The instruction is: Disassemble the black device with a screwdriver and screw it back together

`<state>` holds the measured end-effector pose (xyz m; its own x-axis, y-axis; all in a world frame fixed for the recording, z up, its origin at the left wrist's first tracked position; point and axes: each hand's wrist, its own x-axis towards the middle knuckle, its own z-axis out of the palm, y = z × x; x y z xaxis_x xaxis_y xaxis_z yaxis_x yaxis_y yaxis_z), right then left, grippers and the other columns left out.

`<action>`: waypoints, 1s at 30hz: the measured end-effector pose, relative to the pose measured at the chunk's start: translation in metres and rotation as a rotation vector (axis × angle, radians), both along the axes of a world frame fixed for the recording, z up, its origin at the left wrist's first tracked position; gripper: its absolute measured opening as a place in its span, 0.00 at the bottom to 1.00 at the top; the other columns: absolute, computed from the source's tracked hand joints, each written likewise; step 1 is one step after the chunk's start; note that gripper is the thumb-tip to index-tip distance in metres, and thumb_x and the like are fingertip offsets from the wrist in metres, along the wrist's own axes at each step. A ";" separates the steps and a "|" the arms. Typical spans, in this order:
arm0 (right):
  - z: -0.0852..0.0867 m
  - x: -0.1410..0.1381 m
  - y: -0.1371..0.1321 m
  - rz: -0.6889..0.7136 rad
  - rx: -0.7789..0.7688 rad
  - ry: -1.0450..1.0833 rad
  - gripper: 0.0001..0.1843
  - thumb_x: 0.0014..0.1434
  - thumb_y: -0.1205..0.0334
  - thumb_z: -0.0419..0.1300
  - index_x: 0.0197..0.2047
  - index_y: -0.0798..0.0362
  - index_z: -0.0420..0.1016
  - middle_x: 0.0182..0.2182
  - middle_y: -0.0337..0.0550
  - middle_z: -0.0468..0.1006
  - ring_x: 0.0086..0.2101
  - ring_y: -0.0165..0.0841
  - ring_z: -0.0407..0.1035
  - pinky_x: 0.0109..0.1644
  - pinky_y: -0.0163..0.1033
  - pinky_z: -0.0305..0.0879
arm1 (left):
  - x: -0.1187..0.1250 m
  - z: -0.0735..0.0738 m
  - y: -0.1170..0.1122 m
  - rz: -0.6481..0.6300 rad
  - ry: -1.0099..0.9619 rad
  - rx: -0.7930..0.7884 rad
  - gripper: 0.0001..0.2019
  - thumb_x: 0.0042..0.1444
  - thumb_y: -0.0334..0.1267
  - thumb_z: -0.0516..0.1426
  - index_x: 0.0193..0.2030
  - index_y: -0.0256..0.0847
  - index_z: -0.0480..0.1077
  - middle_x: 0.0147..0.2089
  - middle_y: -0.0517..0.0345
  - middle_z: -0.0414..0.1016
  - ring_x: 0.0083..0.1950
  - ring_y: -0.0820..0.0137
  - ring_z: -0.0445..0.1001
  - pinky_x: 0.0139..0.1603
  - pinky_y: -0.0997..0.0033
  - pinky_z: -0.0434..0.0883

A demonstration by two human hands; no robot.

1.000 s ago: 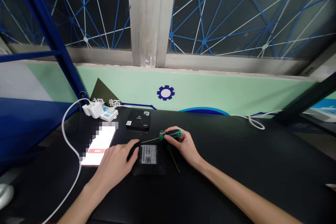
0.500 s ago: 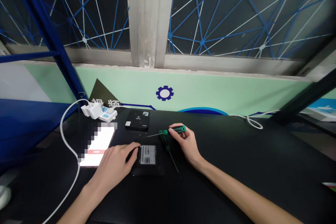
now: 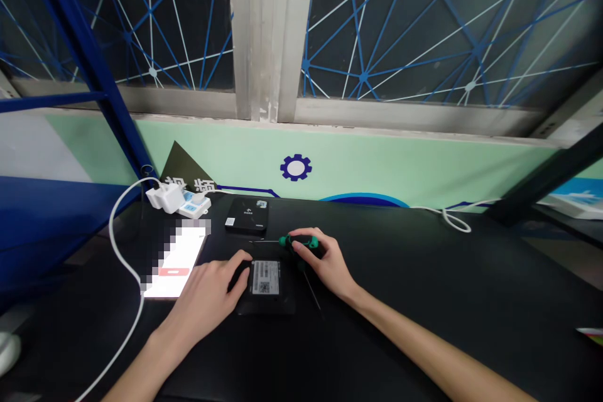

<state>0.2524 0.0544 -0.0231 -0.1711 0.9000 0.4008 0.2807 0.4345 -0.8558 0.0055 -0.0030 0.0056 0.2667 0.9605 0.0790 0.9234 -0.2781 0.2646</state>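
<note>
A small black box [image 3: 266, 289] with a white label lies face down on the black table [image 3: 424, 301]. My left hand [image 3: 207, 295] rests on its left edge, fingers curled against it. My right hand [image 3: 320, 260] is closed around a green-handled screwdriver [image 3: 294, 241], whose thin shaft points left just beyond the box's far edge. A second thin screwdriver [image 3: 311, 289] lies on the table right of the box, under my right wrist.
Another black box [image 3: 247, 215] sits farther back. A lit phone [image 3: 176, 260] lies to the left, with a white cable [image 3: 120, 251] running to a charger and power strip [image 3: 181, 201]. A white cable loop [image 3: 455, 218] lies at the back right, against the wall.
My right hand has lowered the green screwdriver and brought it left, closer to the box's far edge. My left hand has stayed on the box.
</note>
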 end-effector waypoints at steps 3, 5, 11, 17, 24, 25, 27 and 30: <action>0.000 0.000 0.000 0.005 -0.011 0.011 0.10 0.61 0.52 0.63 0.44 0.45 0.81 0.42 0.43 0.82 0.43 0.42 0.72 0.50 0.48 0.65 | 0.000 0.001 0.000 -0.003 -0.007 -0.009 0.13 0.69 0.43 0.45 0.54 0.50 0.66 0.25 0.63 0.71 0.29 0.63 0.75 0.29 0.71 0.60; 0.000 0.000 0.000 0.003 -0.039 0.052 0.11 0.61 0.52 0.64 0.43 0.45 0.81 0.42 0.43 0.82 0.43 0.42 0.73 0.49 0.47 0.65 | 0.000 0.001 0.000 -0.006 -0.011 -0.014 0.13 0.69 0.43 0.44 0.54 0.50 0.65 0.25 0.63 0.71 0.29 0.62 0.75 0.29 0.71 0.59; 0.000 0.002 0.004 -0.096 -0.160 0.324 0.16 0.58 0.46 0.65 0.39 0.51 0.80 0.26 0.38 0.75 0.29 0.35 0.69 0.35 0.39 0.64 | -0.001 -0.002 0.000 -0.030 -0.023 -0.012 0.14 0.70 0.43 0.43 0.55 0.49 0.65 0.26 0.63 0.71 0.29 0.63 0.75 0.30 0.69 0.61; -0.004 0.009 0.011 -0.146 -0.147 0.550 0.16 0.60 0.47 0.63 0.33 0.51 0.76 0.20 0.34 0.68 0.22 0.30 0.62 0.29 0.36 0.59 | -0.001 -0.002 0.000 -0.028 -0.027 -0.021 0.15 0.70 0.44 0.42 0.55 0.48 0.65 0.24 0.64 0.69 0.28 0.63 0.74 0.30 0.69 0.61; -0.005 0.015 0.016 -0.208 -0.172 0.674 0.16 0.55 0.48 0.65 0.29 0.52 0.71 0.27 0.36 0.71 0.18 0.25 0.59 0.22 0.35 0.57 | -0.001 -0.002 -0.001 -0.024 -0.020 -0.026 0.15 0.69 0.45 0.42 0.55 0.48 0.64 0.23 0.65 0.66 0.27 0.63 0.73 0.28 0.70 0.59; -0.005 0.015 0.017 -0.213 -0.180 0.680 0.16 0.54 0.49 0.66 0.28 0.52 0.71 0.27 0.36 0.71 0.18 0.25 0.59 0.22 0.34 0.56 | -0.001 -0.002 -0.001 -0.025 -0.020 -0.024 0.15 0.70 0.45 0.42 0.55 0.48 0.63 0.23 0.65 0.66 0.27 0.63 0.73 0.28 0.70 0.59; -0.006 0.016 0.017 -0.213 -0.192 0.685 0.16 0.54 0.50 0.66 0.28 0.52 0.70 0.26 0.36 0.70 0.18 0.25 0.58 0.21 0.34 0.56 | -0.001 -0.002 -0.001 -0.027 -0.022 -0.025 0.14 0.70 0.44 0.42 0.56 0.48 0.62 0.23 0.66 0.66 0.27 0.64 0.73 0.28 0.71 0.58; -0.006 0.017 0.018 -0.202 -0.201 0.695 0.15 0.54 0.51 0.67 0.27 0.52 0.71 0.27 0.36 0.71 0.19 0.24 0.59 0.21 0.34 0.56 | -0.001 -0.002 -0.001 -0.033 -0.024 -0.026 0.13 0.70 0.44 0.43 0.56 0.49 0.61 0.23 0.66 0.66 0.26 0.63 0.73 0.28 0.71 0.57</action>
<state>0.2693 0.0720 -0.0294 0.2376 0.9544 0.1807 -0.2962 0.2484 -0.9223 0.0043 -0.0039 0.0034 0.2965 0.9531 0.0610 0.9070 -0.3010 0.2944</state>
